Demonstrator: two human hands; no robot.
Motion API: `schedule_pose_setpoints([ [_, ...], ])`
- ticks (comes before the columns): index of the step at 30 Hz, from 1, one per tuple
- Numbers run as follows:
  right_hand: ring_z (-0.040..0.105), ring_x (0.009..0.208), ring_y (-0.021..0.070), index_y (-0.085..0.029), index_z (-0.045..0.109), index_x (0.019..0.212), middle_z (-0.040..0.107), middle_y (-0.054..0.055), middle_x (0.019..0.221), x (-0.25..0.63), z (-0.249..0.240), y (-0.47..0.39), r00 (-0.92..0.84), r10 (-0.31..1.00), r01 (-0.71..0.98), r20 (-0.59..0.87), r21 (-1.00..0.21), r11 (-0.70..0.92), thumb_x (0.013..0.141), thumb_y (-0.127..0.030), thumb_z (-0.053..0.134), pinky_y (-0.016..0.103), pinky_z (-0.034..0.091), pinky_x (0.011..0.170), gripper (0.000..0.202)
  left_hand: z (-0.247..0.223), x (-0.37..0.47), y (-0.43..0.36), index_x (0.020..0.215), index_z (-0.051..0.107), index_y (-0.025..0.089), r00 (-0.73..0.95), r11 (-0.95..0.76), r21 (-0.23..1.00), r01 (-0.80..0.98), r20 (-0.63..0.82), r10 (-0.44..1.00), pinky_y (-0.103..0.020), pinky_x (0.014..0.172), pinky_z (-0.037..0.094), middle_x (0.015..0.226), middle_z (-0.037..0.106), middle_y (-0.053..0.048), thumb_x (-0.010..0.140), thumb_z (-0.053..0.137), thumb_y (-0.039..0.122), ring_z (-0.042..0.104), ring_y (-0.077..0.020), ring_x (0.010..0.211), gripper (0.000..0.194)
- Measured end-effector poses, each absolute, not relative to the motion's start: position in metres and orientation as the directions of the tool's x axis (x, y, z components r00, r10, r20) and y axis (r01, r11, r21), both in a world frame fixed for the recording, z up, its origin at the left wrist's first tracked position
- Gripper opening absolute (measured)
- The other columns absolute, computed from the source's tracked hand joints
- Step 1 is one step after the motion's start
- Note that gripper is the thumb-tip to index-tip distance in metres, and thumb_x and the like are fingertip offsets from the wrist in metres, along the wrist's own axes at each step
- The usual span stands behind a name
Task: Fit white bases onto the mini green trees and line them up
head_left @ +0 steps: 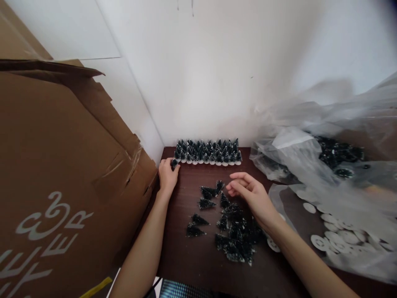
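Note:
My left hand is closed on a small dark green tree at the left front corner of a block of upright trees on white round bases. Over the tabletop, my right hand hovers with its fingers bent and somewhat apart, and nothing shows between them. Loose frosted trees lie in a pile below and left of the right hand. Several single ones, such as one tree, lie on their sides left of the pile.
A large cardboard box stands at the left. On the right, a clear plastic bag holds more dark trees, and white discs lie in plastic. The brown table meets a white wall behind.

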State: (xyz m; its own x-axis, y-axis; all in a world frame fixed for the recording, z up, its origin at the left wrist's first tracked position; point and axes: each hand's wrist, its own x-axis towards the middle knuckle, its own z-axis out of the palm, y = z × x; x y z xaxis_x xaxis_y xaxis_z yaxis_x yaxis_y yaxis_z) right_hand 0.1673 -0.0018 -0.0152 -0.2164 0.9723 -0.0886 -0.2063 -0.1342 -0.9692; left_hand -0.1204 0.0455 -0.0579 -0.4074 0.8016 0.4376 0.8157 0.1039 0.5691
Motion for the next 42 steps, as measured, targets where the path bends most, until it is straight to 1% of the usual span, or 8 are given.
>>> schedule_pose_setpoints([
  [4, 0.063, 0.068, 0.0140, -0.019, 0.061, 0.096, 0.071, 0.002, 0.074, 0.1669, -0.0133, -0.0023, -0.217, 0.972, -0.191, -0.087, -0.973, -0.130, 0.073, -0.043, 0.078, 0.029, 0.049, 0.068, 0.037, -0.0579, -0.1211, 0.0450, 0.103, 0.065, 0.015, -0.411, 0.103, 0.573, 0.813, 0.440, 0.798, -0.039, 0.086, 0.050, 0.091, 0.059, -0.007, 0.077, 0.069, 0.017, 0.062, -0.0246, 0.086, 0.026],
  [10, 0.063, 0.067, 0.0153, -0.019, 0.061, 0.095, 0.070, 0.002, 0.074, 0.1670, -0.0122, -0.0022, -0.219, 0.972, -0.171, -0.083, -0.978, -0.122, 0.073, -0.044, 0.076, 0.031, 0.049, 0.067, 0.036, -0.0580, -0.1225, 0.0452, 0.116, 0.058, 0.016, -0.403, 0.079, 0.594, 0.800, 0.436, 0.805, -0.036, 0.080, 0.050, 0.080, 0.058, -0.001, 0.077, 0.070, 0.017, 0.060, -0.0210, 0.077, 0.041],
  [14, 0.063, 0.068, 0.0165, -0.020, 0.061, 0.094, 0.070, 0.003, 0.074, 0.1667, -0.0118, -0.0018, -0.220, 0.972, -0.152, -0.082, -0.981, -0.117, 0.073, -0.044, 0.076, 0.032, 0.050, 0.068, 0.034, -0.0576, -0.1221, 0.0452, 0.116, 0.057, 0.016, -0.401, 0.065, 0.610, 0.790, 0.435, 0.806, -0.034, 0.077, 0.050, 0.078, 0.058, 0.000, 0.077, 0.070, 0.018, 0.059, -0.0190, 0.071, 0.041],
  [18, 0.064, 0.068, 0.0170, -0.021, 0.062, 0.093, 0.070, 0.003, 0.074, 0.1666, -0.0112, -0.0022, -0.223, 0.972, -0.137, -0.078, -0.984, -0.110, 0.074, -0.043, 0.075, 0.033, 0.050, 0.068, 0.033, -0.0559, -0.1210, 0.0454, 0.116, 0.057, 0.016, -0.411, 0.063, 0.623, 0.780, 0.434, 0.802, -0.034, 0.076, 0.051, 0.077, 0.058, 0.001, 0.076, 0.070, 0.017, 0.059, -0.0182, 0.069, 0.042],
  [28, 0.063, 0.067, 0.0153, -0.020, 0.063, 0.091, 0.070, 0.002, 0.073, 0.1675, -0.0110, -0.0020, -0.217, 0.973, -0.146, -0.078, -0.983, -0.112, 0.072, -0.043, 0.076, 0.031, 0.049, 0.069, 0.033, -0.0546, -0.1203, 0.0464, 0.118, 0.055, 0.014, -0.417, 0.044, 0.661, 0.749, 0.418, 0.807, -0.030, 0.072, 0.052, 0.079, 0.062, 0.000, 0.075, 0.070, 0.014, 0.059, -0.0157, 0.066, 0.046],
  [35, 0.063, 0.067, 0.0160, -0.020, 0.063, 0.089, 0.070, 0.003, 0.073, 0.1661, -0.0114, -0.0015, -0.226, 0.972, -0.132, -0.069, -0.986, -0.101, 0.072, -0.043, 0.075, 0.032, 0.051, 0.069, 0.031, -0.0531, -0.1182, 0.0467, 0.120, 0.054, 0.015, -0.426, 0.058, 0.660, 0.749, 0.414, 0.804, -0.032, 0.074, 0.052, 0.079, 0.061, 0.001, 0.074, 0.070, 0.014, 0.060, -0.0161, 0.067, 0.048],
  [38, 0.063, 0.067, 0.0159, -0.020, 0.063, 0.089, 0.070, 0.003, 0.074, 0.1664, -0.0115, -0.0017, -0.233, 0.970, -0.126, -0.063, -0.987, -0.095, 0.073, -0.043, 0.075, 0.032, 0.051, 0.069, 0.031, -0.0521, -0.1166, 0.0454, 0.122, 0.052, 0.015, -0.424, 0.060, 0.654, 0.754, 0.415, 0.805, -0.032, 0.075, 0.052, 0.084, 0.061, -0.001, 0.074, 0.071, 0.015, 0.060, -0.0158, 0.067, 0.051],
  [42, 0.063, 0.067, 0.0162, -0.021, 0.063, 0.088, 0.070, 0.003, 0.074, 0.1670, -0.0107, -0.0021, -0.234, 0.970, -0.108, -0.059, -0.990, -0.086, 0.073, -0.043, 0.074, 0.032, 0.051, 0.068, 0.029, -0.0521, -0.1148, 0.0446, 0.125, 0.050, 0.016, -0.422, 0.064, 0.644, 0.762, 0.420, 0.803, -0.033, 0.077, 0.052, 0.098, 0.062, -0.005, 0.075, 0.070, 0.016, 0.059, -0.0154, 0.068, 0.054],
])
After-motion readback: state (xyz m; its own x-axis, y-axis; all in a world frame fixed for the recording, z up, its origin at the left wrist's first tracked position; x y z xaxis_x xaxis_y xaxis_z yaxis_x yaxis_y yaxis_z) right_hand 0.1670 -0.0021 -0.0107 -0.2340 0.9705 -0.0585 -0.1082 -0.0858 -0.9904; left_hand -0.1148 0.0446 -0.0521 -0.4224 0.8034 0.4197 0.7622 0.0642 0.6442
